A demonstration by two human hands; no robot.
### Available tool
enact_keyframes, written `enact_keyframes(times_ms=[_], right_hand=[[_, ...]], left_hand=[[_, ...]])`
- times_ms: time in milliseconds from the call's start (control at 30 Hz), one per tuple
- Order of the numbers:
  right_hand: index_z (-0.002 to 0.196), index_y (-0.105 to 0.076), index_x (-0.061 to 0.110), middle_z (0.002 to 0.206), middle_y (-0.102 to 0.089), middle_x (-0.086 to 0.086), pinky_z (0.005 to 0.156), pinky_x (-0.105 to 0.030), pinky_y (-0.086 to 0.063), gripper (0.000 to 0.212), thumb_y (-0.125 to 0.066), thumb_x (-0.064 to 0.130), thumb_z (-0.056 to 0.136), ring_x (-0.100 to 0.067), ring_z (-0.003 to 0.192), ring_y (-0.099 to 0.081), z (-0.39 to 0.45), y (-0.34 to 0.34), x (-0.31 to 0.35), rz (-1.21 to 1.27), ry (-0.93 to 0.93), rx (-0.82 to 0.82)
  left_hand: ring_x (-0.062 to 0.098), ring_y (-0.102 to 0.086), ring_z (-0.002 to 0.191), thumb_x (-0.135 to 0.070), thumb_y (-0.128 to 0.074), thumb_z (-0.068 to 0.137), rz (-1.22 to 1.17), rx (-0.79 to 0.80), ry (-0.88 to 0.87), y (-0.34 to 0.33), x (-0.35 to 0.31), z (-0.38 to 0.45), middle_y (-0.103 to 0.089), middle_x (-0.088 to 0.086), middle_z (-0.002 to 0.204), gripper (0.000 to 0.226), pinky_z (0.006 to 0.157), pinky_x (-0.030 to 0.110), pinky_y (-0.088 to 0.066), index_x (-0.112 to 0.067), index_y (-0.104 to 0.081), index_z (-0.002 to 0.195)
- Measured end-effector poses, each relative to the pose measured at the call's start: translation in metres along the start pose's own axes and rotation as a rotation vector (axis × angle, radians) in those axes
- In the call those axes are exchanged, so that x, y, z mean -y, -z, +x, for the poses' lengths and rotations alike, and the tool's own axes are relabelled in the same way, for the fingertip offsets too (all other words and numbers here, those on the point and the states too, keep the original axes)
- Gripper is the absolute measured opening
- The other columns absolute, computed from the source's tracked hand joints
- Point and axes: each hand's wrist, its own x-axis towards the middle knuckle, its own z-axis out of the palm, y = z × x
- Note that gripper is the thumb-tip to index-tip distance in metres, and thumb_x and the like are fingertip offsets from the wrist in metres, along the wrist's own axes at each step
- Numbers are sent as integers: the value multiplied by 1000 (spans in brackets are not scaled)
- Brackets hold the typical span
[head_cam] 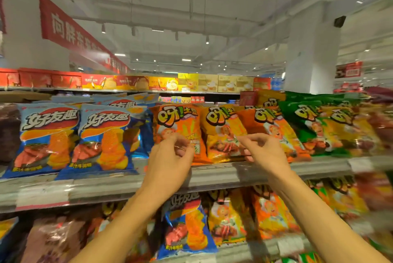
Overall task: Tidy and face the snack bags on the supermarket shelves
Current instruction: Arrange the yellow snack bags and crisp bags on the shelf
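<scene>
Both hands, left hand (173, 152) and right hand (262, 150), hover curled, holding nothing, before orange bag (180, 126); a careless tug could topple the leaning neighbours off shelf (212, 174).

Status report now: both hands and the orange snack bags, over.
Left hand and right hand raised before orange snack bags, fingers curled; grip unclear. Bags upright on shelf edge. Nothing in the way.

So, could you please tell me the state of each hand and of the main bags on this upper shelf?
Left hand: fingers curled, at the orange bag's front; grip unclear.
Right hand: fingers curled, at the yellow bag; grip unclear.
Orange bag: upright, facing forward.
Yellow bag: upright, leaning slightly.
Blue bags: two upright, side by side, fronts out.
Green bags: upright, blurred.
</scene>
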Motion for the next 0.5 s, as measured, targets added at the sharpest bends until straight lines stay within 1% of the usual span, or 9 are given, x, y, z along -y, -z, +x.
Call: enact_keyframes(times_ms=[100,200,233,300,333,367,433,467,500], right_hand=[[100,-72,14,86,-73,0,69,-35,-54,28,-77,39,88,-21,85,-70,32,56,-24,-40,23,-165],[115,-69,13,99,-70,-1,79,-35,-49,43,-77,44,86,-22,96,-66,65,101,-44,-147,69,-256],[123,-66,11,109,-69,-5,83,-36,-49,50,-77,44,86,-25,104,-65,77,113,-50,-184,81,-237],[136,-57,10,128,-63,-10,93,-38,-48,68,-76,50,85,-28,118,-60,98,130,-61,-270,83,-136],[140,-53,10,135,-60,-10,97,-39,-47,76,-76,55,83,-28,122,-58,109,136,-65,-297,74,-60],[143,-50,10,138,-58,-9,99,-39,-47,84,-76,60,80,-28,124,-57,119,139,-69,-306,63,28],[146,-47,13,138,-60,-2,95,-34,-46,98,-77,69,72,-25,125,-58,135,139,-70,-303,21,216],[141,-53,17,131,-65,5,92,-31,-47,97,-77,74,66,-22,121,-61,142,137,-70,-291,-7,294],[127,-64,25,119,-72,11,86,-28,-50,84,-77,76,61,-17,113,-66,149,135,-70,-280,-22,364]], left_hand=[[-1,-64,87,-31,-66,92,-106,58,99,-54,-28,10,-69,-10,96,19,79,25,-52,-19,-66,107],[-13,-63,86,-31,-68,92,-226,76,211,-101,-49,24,-63,-12,105,31,74,7,-46,-18,-55,118],[-11,-63,91,-32,-69,91,-215,70,247,-115,-54,29,-63,-10,110,40,77,7,-45,-19,-51,125],[14,-59,116,-39,-70,89,-70,36,302,-137,-56,42,-58,1,127,60,92,26,-44,-14,-45,138],[23,-56,119,-42,-72,87,-8,12,324,-144,-55,48,-58,4,127,60,93,31,-42,-14,-47,134],[25,-56,115,-44,-74,85,17,-5,345,-147,-54,52,-59,2,118,50,89,31,-43,-17,-51,121],[18,-56,99,-49,-75,82,15,25,392,-151,-49,61,-59,-9,97,39,82,29,-46,-23,-48,92],[15,-60,93,-52,-76,80,-8,73,413,-151,-44,66,-62,-11,91,39,83,30,-48,-22,-52,87],[13,-66,82,-54,-76,78,-39,132,435,-151,-41,70,-69,-9,84,38,81,32,-51,-20,-58,83]])
